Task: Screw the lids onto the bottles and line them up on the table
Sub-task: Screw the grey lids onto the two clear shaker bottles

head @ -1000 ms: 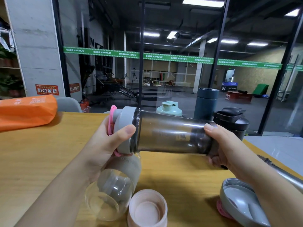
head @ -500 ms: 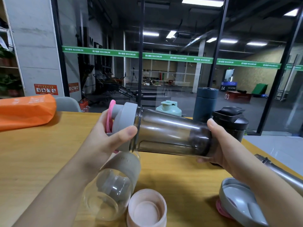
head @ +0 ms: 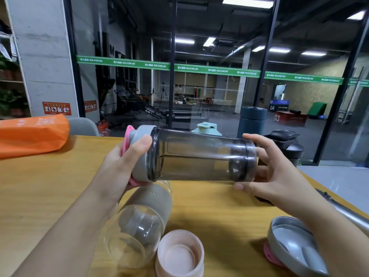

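Item in hand: 1 smoky translucent plastic shaker bottle (head: 199,154), held level above the yellow wooden table (head: 40,186).
Left hand (head: 121,166): fingers curled round the bottle's grey screw lid with pink flip tab (head: 139,154).
Right hand (head: 273,176): fingers spread, cupping the bottle's base.
Lid appears seated; tightness cannot be told.
Lined up at far edge, capped: 1 mint-green bottle (head: 206,129), 1 dark blue cylindrical flask (head: 252,121), 1 black shaker (head: 287,144).
Outstanding: 1 clear glass bottle with grey sleeve (head: 139,222), lying uncapped; 1 pink cap (head: 179,254), upturned; 1 spare grey lid (head: 293,244), upturned.
Progress, judged: about halfway.
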Demonstrator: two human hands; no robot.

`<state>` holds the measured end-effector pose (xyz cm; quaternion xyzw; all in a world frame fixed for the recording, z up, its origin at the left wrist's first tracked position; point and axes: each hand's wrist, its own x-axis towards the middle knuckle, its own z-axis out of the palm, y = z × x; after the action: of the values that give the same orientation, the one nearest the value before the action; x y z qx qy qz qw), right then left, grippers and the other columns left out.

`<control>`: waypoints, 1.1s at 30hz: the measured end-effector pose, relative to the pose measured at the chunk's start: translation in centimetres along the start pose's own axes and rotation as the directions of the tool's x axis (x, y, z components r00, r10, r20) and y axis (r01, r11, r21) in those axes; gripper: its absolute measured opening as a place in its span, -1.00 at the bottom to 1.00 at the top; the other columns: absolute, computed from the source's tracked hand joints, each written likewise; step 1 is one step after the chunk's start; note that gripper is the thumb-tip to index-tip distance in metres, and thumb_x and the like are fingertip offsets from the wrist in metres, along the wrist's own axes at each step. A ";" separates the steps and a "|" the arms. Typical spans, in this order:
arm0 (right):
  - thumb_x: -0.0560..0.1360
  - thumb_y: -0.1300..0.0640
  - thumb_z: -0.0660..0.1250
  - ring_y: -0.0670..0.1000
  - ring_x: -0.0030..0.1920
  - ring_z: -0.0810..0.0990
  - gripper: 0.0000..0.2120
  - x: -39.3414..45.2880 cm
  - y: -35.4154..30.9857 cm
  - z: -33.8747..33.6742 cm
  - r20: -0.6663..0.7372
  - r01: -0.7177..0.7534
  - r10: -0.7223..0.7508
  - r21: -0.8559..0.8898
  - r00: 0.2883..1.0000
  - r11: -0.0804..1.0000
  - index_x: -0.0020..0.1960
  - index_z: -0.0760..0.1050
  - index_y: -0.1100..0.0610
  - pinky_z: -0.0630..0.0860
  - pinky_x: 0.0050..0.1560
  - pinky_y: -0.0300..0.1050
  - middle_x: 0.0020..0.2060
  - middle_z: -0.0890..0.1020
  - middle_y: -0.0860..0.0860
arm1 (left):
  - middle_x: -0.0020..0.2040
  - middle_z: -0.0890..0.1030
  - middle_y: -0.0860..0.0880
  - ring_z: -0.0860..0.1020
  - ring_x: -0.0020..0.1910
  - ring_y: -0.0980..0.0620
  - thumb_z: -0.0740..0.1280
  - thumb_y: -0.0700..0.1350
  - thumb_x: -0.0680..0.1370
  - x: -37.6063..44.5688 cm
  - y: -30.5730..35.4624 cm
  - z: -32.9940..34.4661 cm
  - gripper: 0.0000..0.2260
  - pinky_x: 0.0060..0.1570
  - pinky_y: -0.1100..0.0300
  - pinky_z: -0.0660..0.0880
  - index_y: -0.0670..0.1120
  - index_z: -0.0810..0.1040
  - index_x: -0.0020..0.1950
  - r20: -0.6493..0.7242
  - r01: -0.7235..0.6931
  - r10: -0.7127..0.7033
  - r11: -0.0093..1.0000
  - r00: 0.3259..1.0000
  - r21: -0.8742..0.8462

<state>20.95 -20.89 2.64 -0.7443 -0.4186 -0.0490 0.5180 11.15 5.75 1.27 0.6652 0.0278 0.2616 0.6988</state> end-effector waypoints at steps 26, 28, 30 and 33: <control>0.13 -0.40 0.22 -0.03 -0.50 0.37 -0.32 0.9 1.0 0.4 -0.107 -0.402 0.403 0.033 0.909 0.915 -0.08 0.50 0.16 0.22 -0.40 -0.18 -0.36 0.51 0.11 | -0.12 0.60 0.06 0.56 -0.21 0.07 0.57 0.34 -0.05 -0.2 -0.3 0.5 -0.12 -0.22 0.14 0.47 0.14 0.46 0.22 0.129 -0.137 0.137 0.991 0.982 -0.012; 0.18 -0.39 0.16 0.02 -0.46 0.36 -0.39 1.1 1.2 0.6 -0.050 -0.500 0.505 0.084 0.862 0.862 -0.18 0.53 0.13 0.20 -0.41 -0.17 -0.45 0.57 0.14 | -0.19 0.63 0.13 0.57 -0.31 0.15 0.59 0.31 -0.11 -0.4 -0.3 0.7 -0.16 -0.38 0.31 0.47 0.29 0.47 0.14 0.149 -0.143 0.147 0.989 0.978 -0.041; 0.20 -0.40 0.09 0.03 -0.46 0.38 -0.42 1.2 1.3 0.5 -0.028 -0.533 0.537 0.094 0.843 0.841 -0.31 0.57 0.08 0.22 -0.43 -0.18 -0.49 0.60 0.15 | -0.15 0.65 0.12 0.60 -0.27 0.12 0.61 0.30 -0.15 -0.5 -0.3 0.8 -0.22 -0.33 0.26 0.51 0.43 0.48 0.05 0.160 -0.141 0.148 0.988 0.976 -0.054; 0.38 -0.40 0.05 0.01 -0.55 0.43 -0.32 1.6 1.6 0.4 -0.048 -0.502 0.505 0.055 0.862 0.863 -0.28 0.63 0.15 0.29 -0.40 -0.13 -0.51 0.62 0.13 | -0.10 0.65 0.07 0.60 -0.24 0.06 0.62 0.29 -0.14 -0.4 -0.4 0.7 -0.08 -0.28 0.21 0.51 0.37 0.41 0.19 0.166 -0.156 0.162 0.987 0.973 -0.046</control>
<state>22.89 -19.80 2.14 -0.8152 -0.1949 0.0738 0.5403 11.18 4.98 0.80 0.6735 -0.0894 0.2597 0.6863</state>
